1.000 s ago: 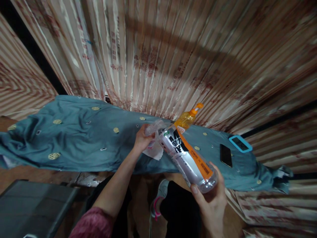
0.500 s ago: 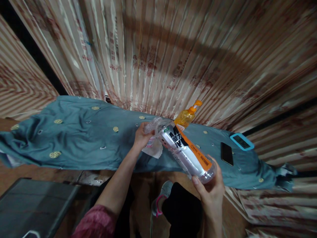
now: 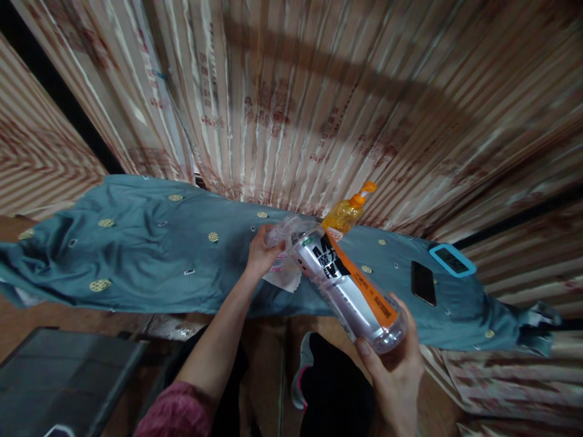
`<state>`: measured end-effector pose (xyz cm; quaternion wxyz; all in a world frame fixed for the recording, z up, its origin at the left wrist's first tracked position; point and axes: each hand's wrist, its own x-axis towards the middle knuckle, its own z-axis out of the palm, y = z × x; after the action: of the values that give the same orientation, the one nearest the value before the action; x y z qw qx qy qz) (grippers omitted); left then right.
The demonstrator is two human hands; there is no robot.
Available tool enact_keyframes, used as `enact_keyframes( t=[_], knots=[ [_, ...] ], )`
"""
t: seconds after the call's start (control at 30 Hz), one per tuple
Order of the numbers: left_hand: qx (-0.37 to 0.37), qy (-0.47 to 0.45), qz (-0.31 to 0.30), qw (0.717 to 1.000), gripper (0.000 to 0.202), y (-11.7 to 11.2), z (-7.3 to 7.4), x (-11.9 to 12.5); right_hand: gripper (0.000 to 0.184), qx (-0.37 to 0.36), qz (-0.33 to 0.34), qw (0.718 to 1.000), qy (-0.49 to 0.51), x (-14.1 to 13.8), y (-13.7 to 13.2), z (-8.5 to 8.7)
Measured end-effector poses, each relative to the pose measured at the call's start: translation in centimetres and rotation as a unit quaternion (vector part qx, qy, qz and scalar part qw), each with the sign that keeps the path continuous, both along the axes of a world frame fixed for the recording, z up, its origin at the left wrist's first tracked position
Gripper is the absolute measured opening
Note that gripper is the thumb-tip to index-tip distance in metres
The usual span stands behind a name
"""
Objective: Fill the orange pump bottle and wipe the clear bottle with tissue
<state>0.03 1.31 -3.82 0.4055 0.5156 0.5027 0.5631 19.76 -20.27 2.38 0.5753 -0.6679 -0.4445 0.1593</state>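
A large clear plastic bottle with a silver, orange and black label is tilted in front of me, its base low on the right. Its base end rests in my right hand, thumb on the near side and fingers behind. At the other end, my left hand is closed around the clear plastic at the bottle's neck. Just below that neck, a white tissue-like piece with pink print lies on the cloth, partly covered. An orange pump bottle stands right behind the large bottle.
A teal patterned cloth covers the narrow table. On its right lie a black phone and a blue-framed digital clock. Striped curtains hang close behind. A dark grey stool-like surface is at lower left.
The base of the large bottle has shifted slightly right and down with my right hand. My left hand stays nearly in place at the neck. One foot below has moved a little.
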Motion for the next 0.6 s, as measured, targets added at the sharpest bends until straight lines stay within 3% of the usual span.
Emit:
enact_keyframes(
  t=[0.37,0.5,0.6],
  knots=[
    [0.002,0.007,-0.001,1.000,0.038,-0.1,-0.3,0.1,0.099,0.008,-0.019,1.000,-0.010,-0.5,-0.4,-0.5],
    [0.005,0.009,-0.006,1.000,0.039,-0.1,-0.5,0.1,0.107,-0.022,-0.032,0.999,0.031,-1.2,-0.5,0.2],
    [0.002,0.010,-0.008,1.000,0.040,-0.1,-0.6,0.0,0.106,-0.031,-0.037,0.999,0.010,-1.4,-0.5,0.7]
  ],
)
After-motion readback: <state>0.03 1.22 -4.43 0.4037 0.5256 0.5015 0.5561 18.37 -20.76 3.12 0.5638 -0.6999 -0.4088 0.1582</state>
